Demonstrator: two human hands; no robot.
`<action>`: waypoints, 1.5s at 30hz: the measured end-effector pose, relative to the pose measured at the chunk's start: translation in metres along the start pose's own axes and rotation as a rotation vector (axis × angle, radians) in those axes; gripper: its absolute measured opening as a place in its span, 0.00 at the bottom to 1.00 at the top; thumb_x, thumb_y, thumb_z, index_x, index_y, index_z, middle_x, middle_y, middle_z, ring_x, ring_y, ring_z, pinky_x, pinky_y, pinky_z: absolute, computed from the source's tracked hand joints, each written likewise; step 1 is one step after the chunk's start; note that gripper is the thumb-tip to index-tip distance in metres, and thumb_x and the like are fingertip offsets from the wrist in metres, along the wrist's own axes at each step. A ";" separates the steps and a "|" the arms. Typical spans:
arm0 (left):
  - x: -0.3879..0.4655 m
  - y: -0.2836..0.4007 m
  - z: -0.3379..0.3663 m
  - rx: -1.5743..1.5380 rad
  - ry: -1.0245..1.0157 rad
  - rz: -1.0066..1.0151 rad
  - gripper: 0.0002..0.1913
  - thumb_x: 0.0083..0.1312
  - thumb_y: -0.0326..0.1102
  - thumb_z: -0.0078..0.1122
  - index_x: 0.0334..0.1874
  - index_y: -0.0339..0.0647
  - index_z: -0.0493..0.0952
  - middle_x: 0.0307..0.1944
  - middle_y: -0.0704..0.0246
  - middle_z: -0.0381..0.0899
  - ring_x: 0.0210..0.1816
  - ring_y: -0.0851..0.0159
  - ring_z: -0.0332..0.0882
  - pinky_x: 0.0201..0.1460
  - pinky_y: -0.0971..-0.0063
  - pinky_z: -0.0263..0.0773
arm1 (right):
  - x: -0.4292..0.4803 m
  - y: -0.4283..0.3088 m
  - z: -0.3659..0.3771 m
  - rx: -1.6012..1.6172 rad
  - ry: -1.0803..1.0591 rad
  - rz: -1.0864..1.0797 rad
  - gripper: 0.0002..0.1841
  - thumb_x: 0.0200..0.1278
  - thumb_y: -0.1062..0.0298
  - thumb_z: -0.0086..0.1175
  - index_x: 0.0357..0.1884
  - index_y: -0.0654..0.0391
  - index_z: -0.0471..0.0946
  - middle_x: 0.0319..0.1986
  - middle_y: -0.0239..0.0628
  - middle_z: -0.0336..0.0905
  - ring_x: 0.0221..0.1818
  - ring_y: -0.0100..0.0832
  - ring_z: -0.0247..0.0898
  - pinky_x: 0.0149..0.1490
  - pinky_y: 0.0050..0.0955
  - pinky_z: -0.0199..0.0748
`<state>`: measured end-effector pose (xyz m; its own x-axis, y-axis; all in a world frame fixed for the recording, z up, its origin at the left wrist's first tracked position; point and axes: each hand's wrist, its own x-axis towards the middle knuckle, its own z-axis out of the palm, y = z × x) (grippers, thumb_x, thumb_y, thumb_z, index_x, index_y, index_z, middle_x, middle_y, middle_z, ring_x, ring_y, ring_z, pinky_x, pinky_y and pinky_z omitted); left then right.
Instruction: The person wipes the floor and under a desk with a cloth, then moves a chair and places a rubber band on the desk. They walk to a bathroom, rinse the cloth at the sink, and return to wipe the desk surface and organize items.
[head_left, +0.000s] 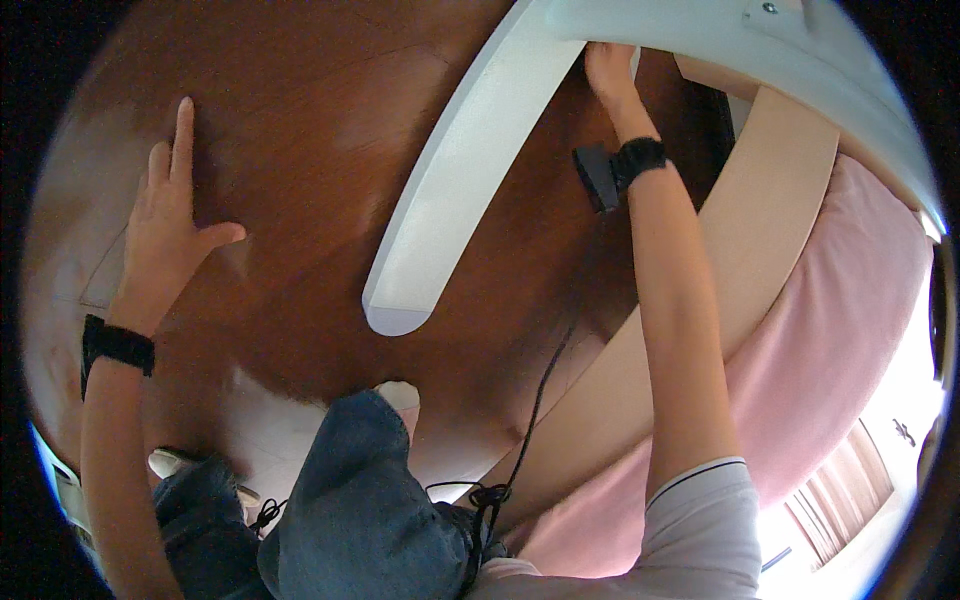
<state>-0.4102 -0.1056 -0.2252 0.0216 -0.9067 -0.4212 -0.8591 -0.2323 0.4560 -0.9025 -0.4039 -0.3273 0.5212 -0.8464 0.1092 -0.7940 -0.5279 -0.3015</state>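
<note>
My left hand (169, 217) is spread above the brown floor (300, 187) at the left, with its fingers apart and nothing in it. At the top right my right hand (611, 67) reaches beneath the edge of a pale, smooth panel (675, 26); its fingertips are partly hidden, and what it touches cannot be told. A long white leg or foot (472, 187) with a rounded end extends from that panel between my hands. Black bands are around both wrists, and a small black device (596, 178) sits at the right one.
A light wooden bed frame or board (780, 187) with a pink cushion or bedding (840, 300) curves along the right side. A black cable (536, 412) hangs beside my right arm down to my legs. My bent knee in jeans (360, 495) is at the bottom centre.
</note>
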 end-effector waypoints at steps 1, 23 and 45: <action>-0.001 -0.002 0.002 -0.009 -0.009 -0.015 0.69 0.43 0.26 0.80 0.83 0.60 0.36 0.71 0.45 0.61 0.70 0.36 0.62 0.71 0.52 0.66 | 0.005 0.009 0.004 -0.049 -0.031 -0.001 0.28 0.73 0.61 0.47 0.72 0.59 0.62 0.72 0.56 0.55 0.75 0.61 0.44 0.78 0.53 0.38; -0.035 -0.052 0.035 0.065 0.031 0.034 0.70 0.39 0.25 0.80 0.83 0.56 0.39 0.61 0.52 0.68 0.61 0.41 0.70 0.64 0.54 0.71 | -0.064 0.095 0.032 -0.123 0.117 0.231 0.29 0.79 0.52 0.35 0.75 0.54 0.57 0.76 0.52 0.49 0.76 0.64 0.39 0.79 0.56 0.34; -0.028 -0.024 0.025 0.059 0.035 0.128 0.67 0.43 0.31 0.80 0.83 0.54 0.39 0.56 0.54 0.70 0.56 0.42 0.72 0.61 0.56 0.72 | -0.329 0.014 -0.022 0.072 0.151 1.529 0.37 0.78 0.38 0.24 0.79 0.51 0.48 0.79 0.44 0.41 0.79 0.53 0.36 0.76 0.62 0.35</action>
<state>-0.4029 -0.0659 -0.2443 -0.0726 -0.9397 -0.3343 -0.8846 -0.0941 0.4567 -1.0926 -0.1342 -0.3465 -0.7912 -0.5596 -0.2468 -0.5044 0.8252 -0.2542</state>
